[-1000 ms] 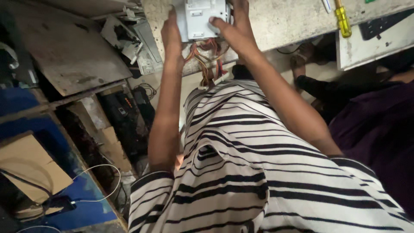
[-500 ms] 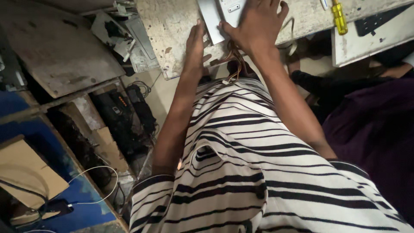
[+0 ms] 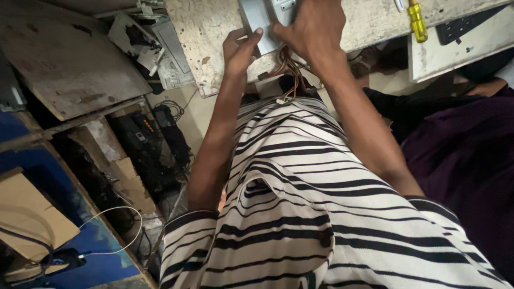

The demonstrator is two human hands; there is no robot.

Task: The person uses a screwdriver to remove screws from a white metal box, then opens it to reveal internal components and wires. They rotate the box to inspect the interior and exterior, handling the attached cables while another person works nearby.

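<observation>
A grey metal box (image 3: 257, 21) with a bundle of coloured wires (image 3: 289, 67) hanging from its near side lies on the worn workbench (image 3: 209, 37) at the top of the head view. My left hand (image 3: 238, 48) grips the box's left edge, fingers curled on it. My right hand (image 3: 310, 27) lies over the box's right part and holds it. The top of the box is cut off by the frame. My striped shirt fills the lower middle.
A yellow-handled screwdriver (image 3: 417, 21) and a dark keyboard (image 3: 466, 24) lie on the bench at right. Another person in dark purple clothes (image 3: 466, 160) sits at right. Electronic scrap (image 3: 160, 48), a cardboard box (image 3: 29, 219) and a white cable (image 3: 118, 235) lie at left.
The view has shifted so the box and both hands sit higher in the frame. My right hand has slid further over the box; my left hand stays on its left edge.
</observation>
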